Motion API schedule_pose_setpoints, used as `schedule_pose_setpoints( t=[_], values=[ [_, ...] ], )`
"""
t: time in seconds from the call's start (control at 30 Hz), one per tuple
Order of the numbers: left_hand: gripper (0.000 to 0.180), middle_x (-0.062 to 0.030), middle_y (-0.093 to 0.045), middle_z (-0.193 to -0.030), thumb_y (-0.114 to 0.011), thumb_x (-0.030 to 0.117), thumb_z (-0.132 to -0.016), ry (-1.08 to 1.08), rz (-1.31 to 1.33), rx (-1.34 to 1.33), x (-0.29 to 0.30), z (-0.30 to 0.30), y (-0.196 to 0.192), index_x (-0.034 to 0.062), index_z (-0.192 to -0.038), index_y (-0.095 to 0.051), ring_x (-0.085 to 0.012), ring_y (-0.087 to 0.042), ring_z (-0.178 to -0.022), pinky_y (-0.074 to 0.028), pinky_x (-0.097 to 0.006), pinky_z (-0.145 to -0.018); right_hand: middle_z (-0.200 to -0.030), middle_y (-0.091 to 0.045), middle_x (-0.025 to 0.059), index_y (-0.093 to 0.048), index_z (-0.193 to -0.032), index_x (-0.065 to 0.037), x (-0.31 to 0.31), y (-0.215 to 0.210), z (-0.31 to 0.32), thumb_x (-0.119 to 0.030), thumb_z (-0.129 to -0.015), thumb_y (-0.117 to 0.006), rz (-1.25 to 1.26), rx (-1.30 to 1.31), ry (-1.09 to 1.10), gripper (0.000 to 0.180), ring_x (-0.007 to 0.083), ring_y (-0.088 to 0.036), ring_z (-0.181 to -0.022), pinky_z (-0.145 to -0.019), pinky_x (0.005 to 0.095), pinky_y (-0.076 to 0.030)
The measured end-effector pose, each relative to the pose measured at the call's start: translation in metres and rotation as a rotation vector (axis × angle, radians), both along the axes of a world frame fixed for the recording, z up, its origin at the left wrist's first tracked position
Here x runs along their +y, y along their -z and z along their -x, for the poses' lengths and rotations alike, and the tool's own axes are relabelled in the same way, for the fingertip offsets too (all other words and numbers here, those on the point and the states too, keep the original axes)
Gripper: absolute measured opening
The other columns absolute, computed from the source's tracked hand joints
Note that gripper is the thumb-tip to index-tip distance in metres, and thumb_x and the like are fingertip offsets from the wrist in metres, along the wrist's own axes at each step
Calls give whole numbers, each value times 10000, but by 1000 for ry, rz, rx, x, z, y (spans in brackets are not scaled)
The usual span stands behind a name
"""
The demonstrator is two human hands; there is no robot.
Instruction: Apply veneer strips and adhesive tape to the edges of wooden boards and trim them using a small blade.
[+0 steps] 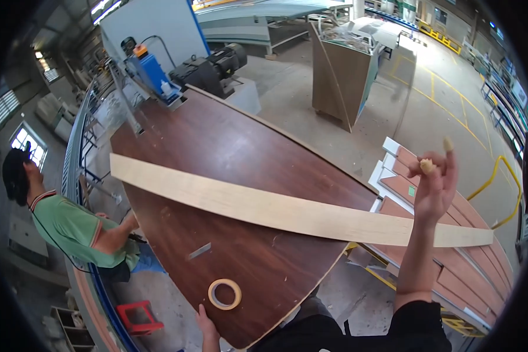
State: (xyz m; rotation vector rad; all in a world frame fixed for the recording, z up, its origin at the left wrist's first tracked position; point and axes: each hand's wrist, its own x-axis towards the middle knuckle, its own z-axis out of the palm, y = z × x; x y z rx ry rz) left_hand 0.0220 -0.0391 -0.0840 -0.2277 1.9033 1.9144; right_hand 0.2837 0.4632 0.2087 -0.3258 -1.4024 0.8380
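Note:
A long pale wooden strip [246, 202] lies slantwise across a dark brown wood-grain board [234, 146], its right end reaching over a stack of reddish-brown panels. My right hand [434, 185] is raised above that right part, touching nothing. One finger points up and the others bend apart; tan coverings sit on two fingertips. My left hand [208, 330] is at the board's near left edge, one digit against the rim and the other fingers hidden. Close to it, a roll of tan tape [224, 294] lies flat on the board. A small grey metal strip [199, 251] rests farther up.
A person in a green shirt [70, 220] stands left of the board. Beyond it is a blue device [158, 73] beside black motors [208, 70]. A brown bin [340, 82] stands behind. Reddish panels [402, 182] lie right, near a yellow rail [498, 170]. A red stool [138, 317] is lower left.

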Motion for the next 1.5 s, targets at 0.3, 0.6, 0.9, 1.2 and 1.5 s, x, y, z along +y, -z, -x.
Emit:
schedule_pose_setpoints(
  t=[0.3,0.6,0.9,1.2,1.5],
  values=[
    [594,-171,-461,-1353,-423,424,-977,44,159,-19,-11,1,2,-32,-1358,-409,-299,-457,-1210,-386,-372,-1019,-620,-516,34,-647,-1041,-14,36,-130,-77,-240,-954,-450,-1067,693,-203,313,129,-448,-527,-523,272,-395],
    [576,-198,-491,-1316,-477,375,-959,-96,283,4,1,9,2,-69,-1324,-436,-318,-498,-1147,-416,-379,-978,-1472,-190,294,-346,-1396,-48,331,-107,84,-225,-719,-746,-73,-1031,841,806,413,-354,-1308,-1072,413,-350],
    [612,-178,-499,-1309,-505,386,-947,-65,263,23,-18,10,25,-69,-1345,-404,-305,-497,-1145,-409,-394,-976,-1148,-615,192,-536,-1255,-36,170,135,22,-274,-813,-651,121,-1094,292,514,340,-606,-1003,-871,398,-475],
    [526,-129,-516,-1296,-437,390,-960,52,-11,-42,15,11,-3,-7,-1304,-475,-245,-488,-1183,-365,-366,-1024,-1272,-513,253,-552,-1234,-7,66,254,-78,-306,-839,-625,23,-1425,181,501,412,-450,-1207,-1023,442,-355],
    [571,-153,-422,-1400,-489,319,-960,-37,47,18,-7,1,-9,-32,-1388,-351,-265,-423,-1264,-339,-359,-1051,-1351,-417,287,-394,-1348,39,-5,251,-58,-251,-830,-645,100,-1298,252,644,428,-401,-1253,-1049,448,-327]
  ],
)
